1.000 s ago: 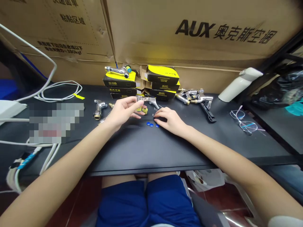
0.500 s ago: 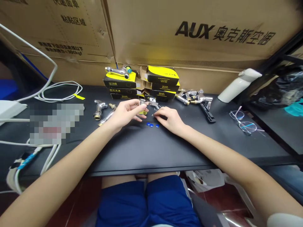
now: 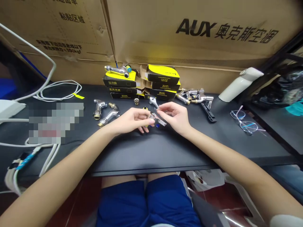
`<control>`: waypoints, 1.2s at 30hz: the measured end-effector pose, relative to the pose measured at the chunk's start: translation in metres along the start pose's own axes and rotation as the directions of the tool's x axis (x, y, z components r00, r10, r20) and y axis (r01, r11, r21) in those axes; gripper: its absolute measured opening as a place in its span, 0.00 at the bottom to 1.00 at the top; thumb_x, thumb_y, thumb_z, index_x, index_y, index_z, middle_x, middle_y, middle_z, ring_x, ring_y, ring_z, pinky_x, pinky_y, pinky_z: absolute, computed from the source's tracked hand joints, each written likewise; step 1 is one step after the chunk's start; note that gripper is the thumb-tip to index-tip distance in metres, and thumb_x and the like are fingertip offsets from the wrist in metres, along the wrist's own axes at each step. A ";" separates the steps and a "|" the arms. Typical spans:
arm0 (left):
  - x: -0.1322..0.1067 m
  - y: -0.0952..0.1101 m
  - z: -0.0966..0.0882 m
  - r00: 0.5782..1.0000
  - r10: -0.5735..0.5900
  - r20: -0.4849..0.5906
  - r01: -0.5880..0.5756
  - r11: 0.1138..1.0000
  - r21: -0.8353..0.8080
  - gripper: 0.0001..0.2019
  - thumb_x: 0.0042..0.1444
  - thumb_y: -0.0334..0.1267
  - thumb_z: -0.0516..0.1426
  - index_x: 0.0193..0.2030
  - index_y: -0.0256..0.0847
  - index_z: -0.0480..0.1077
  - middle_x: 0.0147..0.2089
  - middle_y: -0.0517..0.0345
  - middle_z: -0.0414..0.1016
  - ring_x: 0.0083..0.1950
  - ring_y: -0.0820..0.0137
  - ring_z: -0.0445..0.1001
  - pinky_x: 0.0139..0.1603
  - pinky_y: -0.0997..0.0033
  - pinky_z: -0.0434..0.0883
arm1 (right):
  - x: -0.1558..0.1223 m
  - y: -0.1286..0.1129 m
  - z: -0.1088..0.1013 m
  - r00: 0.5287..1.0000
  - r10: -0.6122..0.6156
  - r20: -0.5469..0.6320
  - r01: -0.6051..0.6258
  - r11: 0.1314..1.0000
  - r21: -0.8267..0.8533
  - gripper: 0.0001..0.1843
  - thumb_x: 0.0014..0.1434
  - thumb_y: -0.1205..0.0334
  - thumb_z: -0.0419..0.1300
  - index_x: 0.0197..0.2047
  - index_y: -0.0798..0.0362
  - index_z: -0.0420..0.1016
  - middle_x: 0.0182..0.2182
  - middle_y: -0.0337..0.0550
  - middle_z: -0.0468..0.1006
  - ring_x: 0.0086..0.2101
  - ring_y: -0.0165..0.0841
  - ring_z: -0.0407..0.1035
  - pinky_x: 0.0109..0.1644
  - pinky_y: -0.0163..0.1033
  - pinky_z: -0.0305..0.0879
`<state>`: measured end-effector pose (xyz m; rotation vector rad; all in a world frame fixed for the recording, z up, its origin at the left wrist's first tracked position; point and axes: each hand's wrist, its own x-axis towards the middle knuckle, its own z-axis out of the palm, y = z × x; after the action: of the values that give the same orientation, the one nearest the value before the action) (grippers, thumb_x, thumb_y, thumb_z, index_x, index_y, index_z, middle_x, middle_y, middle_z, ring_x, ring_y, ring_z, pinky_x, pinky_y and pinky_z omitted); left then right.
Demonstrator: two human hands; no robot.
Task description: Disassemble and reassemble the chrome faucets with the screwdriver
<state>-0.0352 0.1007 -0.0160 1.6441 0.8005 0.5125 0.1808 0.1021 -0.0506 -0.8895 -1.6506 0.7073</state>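
The small chrome lever [image 3: 161,121] is in the air just above the black table [image 3: 165,151], pinched at its near end by the fingertips of the left hand [image 3: 129,121]. The right hand [image 3: 176,116] hovers just beside it, fingers curled, though whether they touch the lever I cannot tell. Plated metal held this lightly looks easy to lose: a slight twist or a slick fingertip could let it slip. It would then likely land on the blue caps [image 3: 157,125], mostly hidden below it, and these could scatter and roll toward the table's front edge. A careless sideways move could also knock the second chrome lever [image 3: 153,101] or the brass ring [image 3: 136,101], both lying near the hands, and a wider sweep could reach the chrome elbows [image 3: 109,118] at the left.
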 end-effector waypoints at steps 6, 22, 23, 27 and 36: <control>0.000 -0.003 0.003 0.995 -0.041 0.088 0.040 0.999 0.013 0.18 0.57 0.50 0.61 0.46 0.37 0.73 0.39 0.53 0.79 0.32 0.71 0.78 0.34 0.71 0.78 | 0.000 -0.013 0.000 0.997 0.047 0.067 -0.055 0.989 0.135 0.06 0.54 0.60 0.69 0.32 0.53 0.82 0.35 0.45 0.83 0.33 0.35 0.77 0.31 0.39 0.77; 0.003 -0.005 0.008 0.997 -0.064 0.034 0.065 0.997 -0.040 0.18 0.56 0.51 0.62 0.42 0.36 0.72 0.39 0.53 0.80 0.31 0.71 0.78 0.35 0.69 0.78 | -0.010 -0.026 0.002 0.987 -0.137 0.082 0.138 0.990 0.001 0.03 0.57 0.65 0.66 0.35 0.51 0.82 0.36 0.44 0.83 0.37 0.35 0.78 0.42 0.42 0.78; 0.003 -0.006 0.008 0.998 -0.064 0.023 0.065 0.997 -0.048 0.18 0.56 0.51 0.62 0.43 0.36 0.72 0.39 0.52 0.80 0.31 0.71 0.78 0.35 0.69 0.78 | -0.010 -0.026 0.002 0.989 -0.122 0.079 0.121 0.992 0.016 0.03 0.57 0.66 0.66 0.35 0.51 0.82 0.36 0.43 0.83 0.37 0.35 0.78 0.43 0.43 0.78; 0.004 -0.006 0.009 0.998 -0.069 -0.004 0.069 0.995 -0.073 0.20 0.55 0.51 0.62 0.45 0.36 0.73 0.39 0.51 0.80 0.30 0.71 0.78 0.35 0.69 0.78 | -0.010 -0.027 0.001 0.996 -0.054 0.064 0.052 0.998 0.029 0.03 0.56 0.67 0.67 0.35 0.52 0.83 0.34 0.43 0.84 0.37 0.36 0.79 0.45 0.42 0.78; 0.004 -0.006 0.008 0.996 -0.059 -0.065 0.051 0.993 -0.111 0.22 0.56 0.53 0.61 0.47 0.37 0.72 0.38 0.51 0.80 0.30 0.70 0.79 0.34 0.69 0.78 | -0.009 -0.030 0.002 0.996 0.008 0.088 -0.010 1.000 0.022 0.07 0.58 0.59 0.66 0.38 0.51 0.83 0.37 0.43 0.84 0.38 0.36 0.79 0.45 0.43 0.79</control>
<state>-0.0280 0.0993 -0.0245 1.5069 0.8512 0.5665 0.1738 0.0781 -0.0313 -0.8611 -1.7137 0.7797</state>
